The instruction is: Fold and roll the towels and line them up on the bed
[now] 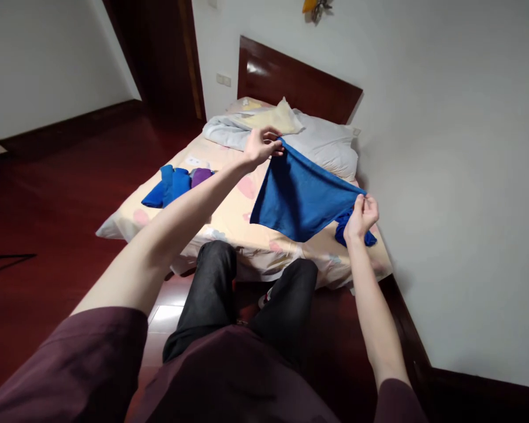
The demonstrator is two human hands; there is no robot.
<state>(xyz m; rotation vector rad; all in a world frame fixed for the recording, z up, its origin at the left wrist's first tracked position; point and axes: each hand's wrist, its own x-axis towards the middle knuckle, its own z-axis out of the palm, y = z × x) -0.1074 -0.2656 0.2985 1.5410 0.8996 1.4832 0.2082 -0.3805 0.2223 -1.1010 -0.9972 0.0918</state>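
Observation:
A blue cloth [302,191], perhaps a towel, hangs stretched between my two hands above the bed. My left hand [264,145] pinches its upper left corner. The upper right corner is gripped by my right hand [363,216], which is lower in the view. Behind and below my right wrist lies a crumpled blue cloth [344,229] on the bed, partly hidden by that hand. To the left of my left forearm rest folded blue cloths [170,185] and a purple cloth [201,176], side by side.
The bed [233,208] has a pale patterned sheet and a dark wooden headboard [291,76]. Near the headboard lie a white pillow [330,150], a pale yellow cushion [275,119] and a grey-blue quilt [224,130]. A white wall [458,176] borders the bed's right side.

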